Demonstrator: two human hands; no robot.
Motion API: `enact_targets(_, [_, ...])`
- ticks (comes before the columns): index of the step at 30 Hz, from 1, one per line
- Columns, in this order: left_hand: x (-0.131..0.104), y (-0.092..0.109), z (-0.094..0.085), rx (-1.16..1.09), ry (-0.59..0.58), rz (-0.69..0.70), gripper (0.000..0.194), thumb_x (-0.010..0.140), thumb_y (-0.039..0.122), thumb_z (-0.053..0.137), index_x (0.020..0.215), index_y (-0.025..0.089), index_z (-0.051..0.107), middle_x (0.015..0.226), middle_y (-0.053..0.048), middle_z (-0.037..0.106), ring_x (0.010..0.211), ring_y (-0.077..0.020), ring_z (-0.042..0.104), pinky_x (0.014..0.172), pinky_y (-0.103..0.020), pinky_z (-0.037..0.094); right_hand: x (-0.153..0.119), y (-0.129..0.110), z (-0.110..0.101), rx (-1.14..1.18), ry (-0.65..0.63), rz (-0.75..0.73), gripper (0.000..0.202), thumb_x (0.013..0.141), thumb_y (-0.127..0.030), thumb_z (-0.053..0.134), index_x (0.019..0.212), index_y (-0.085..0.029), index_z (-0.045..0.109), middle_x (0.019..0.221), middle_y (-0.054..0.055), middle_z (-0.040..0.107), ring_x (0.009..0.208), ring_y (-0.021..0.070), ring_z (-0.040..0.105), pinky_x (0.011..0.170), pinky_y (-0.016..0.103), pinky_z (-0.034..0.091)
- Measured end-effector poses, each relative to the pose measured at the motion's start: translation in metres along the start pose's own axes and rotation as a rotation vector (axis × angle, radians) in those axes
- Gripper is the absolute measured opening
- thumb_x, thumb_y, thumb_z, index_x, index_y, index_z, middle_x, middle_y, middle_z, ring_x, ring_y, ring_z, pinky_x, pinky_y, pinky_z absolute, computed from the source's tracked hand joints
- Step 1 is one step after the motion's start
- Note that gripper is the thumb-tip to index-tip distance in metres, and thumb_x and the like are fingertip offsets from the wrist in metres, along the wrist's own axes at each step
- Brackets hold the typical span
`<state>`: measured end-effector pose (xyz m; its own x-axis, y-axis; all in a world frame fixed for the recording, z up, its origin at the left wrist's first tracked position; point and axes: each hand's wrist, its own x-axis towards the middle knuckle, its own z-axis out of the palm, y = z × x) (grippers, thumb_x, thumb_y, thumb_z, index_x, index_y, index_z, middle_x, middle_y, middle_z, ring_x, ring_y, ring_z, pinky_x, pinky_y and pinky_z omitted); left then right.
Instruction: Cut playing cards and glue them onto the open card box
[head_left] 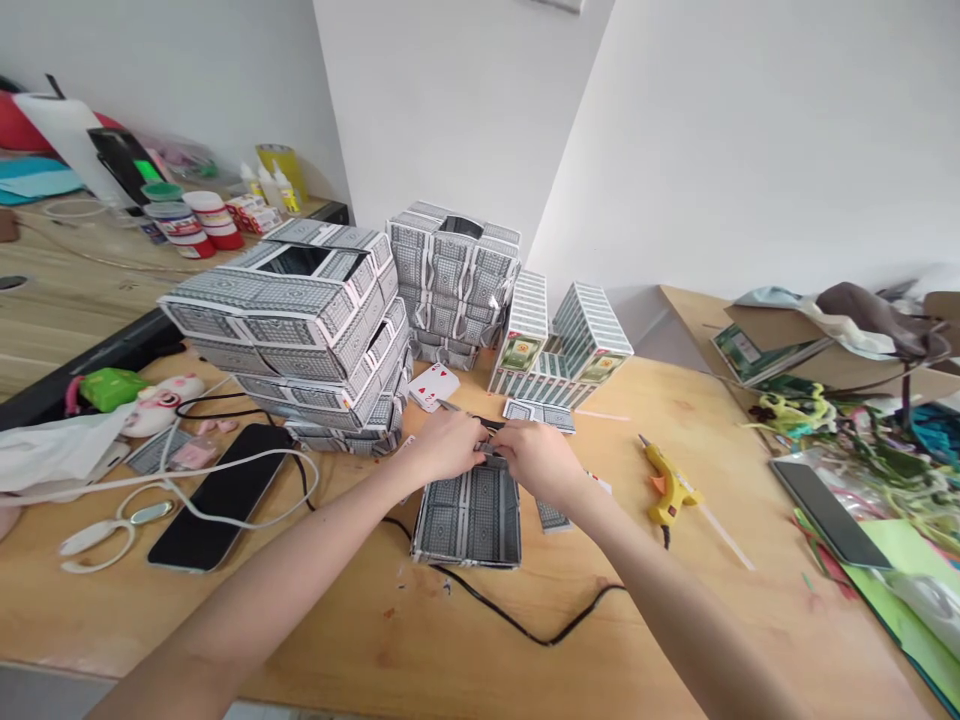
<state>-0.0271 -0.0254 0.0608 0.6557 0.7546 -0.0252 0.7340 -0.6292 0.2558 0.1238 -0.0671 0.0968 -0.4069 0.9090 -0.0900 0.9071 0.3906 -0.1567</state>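
Note:
A shallow tray made of playing cards (pixel 468 522) lies on the wooden table in front of me. My left hand (pixel 448 446) and my right hand (pixel 538 458) meet at its far edge, fingers bent around a small dark part there that I cannot make out clearly. Face-up playing cards (pixel 433 387) lie just beyond my left hand. A small stack of cards (pixel 540 415) sits behind my right hand, and more patterned cards (pixel 553 515) lie partly under my right wrist.
Card-built boxes (pixel 277 330) stand at left, another (pixel 454 270) behind, and a U-shaped card structure (pixel 559 350) back right. A yellow glue gun (pixel 670 485) lies right, a black phone (pixel 217 500) and white cable left. A black cord (pixel 517 628) crosses the front.

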Motion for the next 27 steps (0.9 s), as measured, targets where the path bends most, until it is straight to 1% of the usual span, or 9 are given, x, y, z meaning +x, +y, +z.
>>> enact_targets(7, [0.000,0.001,0.002,-0.004,0.024,-0.015,0.018,0.069,0.033,0.058,0.072,0.018,0.067,0.070,-0.010,0.067,0.071,-0.0255,0.061,0.059,-0.031,0.042,0.008,-0.004,-0.001,-0.128,-0.089,0.004,0.020,0.075,-0.009,0.044,0.075,-0.018,0.062,0.081,0.005,0.064,0.079,0.0162,0.058,0.061,0.023,0.035])
enact_targets(13, [0.000,0.000,0.004,-0.046,0.044,-0.029,0.016,0.068,0.031,0.058,0.068,0.018,0.067,0.069,-0.009,0.066,0.071,-0.0253,0.061,0.060,-0.031,0.042,0.008,-0.006,-0.001,-0.155,-0.080,0.011,0.020,0.077,-0.010,0.042,0.076,-0.018,0.061,0.081,0.005,0.063,0.079,0.0167,0.058,0.060,0.024,0.035])
enact_targets(16, [-0.001,-0.001,0.005,-0.092,0.060,-0.041,0.016,0.067,0.031,0.060,0.070,0.018,0.067,0.073,-0.009,0.067,0.075,-0.0254,0.061,0.063,-0.032,0.042,0.008,-0.006,0.001,-0.137,-0.080,0.034,0.021,0.077,-0.012,0.042,0.079,-0.018,0.062,0.083,0.006,0.063,0.081,0.0168,0.058,0.061,0.024,0.036])
enact_targets(19, [-0.001,-0.001,0.005,-0.084,0.061,-0.035,0.017,0.067,0.032,0.060,0.074,0.019,0.068,0.077,-0.009,0.067,0.078,-0.0254,0.061,0.064,-0.031,0.042,0.008,-0.004,0.002,-0.097,-0.050,0.042,0.022,0.076,-0.012,0.043,0.082,-0.018,0.063,0.085,0.006,0.064,0.083,0.0166,0.058,0.063,0.023,0.036])
enact_targets(23, [-0.001,0.001,0.003,-0.027,0.028,-0.019,0.019,0.068,0.034,0.058,0.076,0.019,0.067,0.074,-0.009,0.067,0.075,-0.0255,0.061,0.060,-0.031,0.041,0.008,0.002,0.002,-0.002,-0.028,0.011,0.026,0.074,-0.010,0.042,0.082,-0.020,0.064,0.084,0.003,0.065,0.082,0.0150,0.058,0.067,0.022,0.036])
enact_targets(27, [-0.001,0.004,0.001,-0.025,0.013,-0.027,0.022,0.067,0.035,0.059,0.079,0.019,0.068,0.073,-0.009,0.066,0.074,-0.0257,0.061,0.061,-0.031,0.041,0.009,0.006,0.000,0.008,-0.047,0.013,0.028,0.072,-0.009,0.041,0.080,-0.020,0.065,0.081,0.003,0.066,0.078,0.0152,0.058,0.064,0.022,0.034])
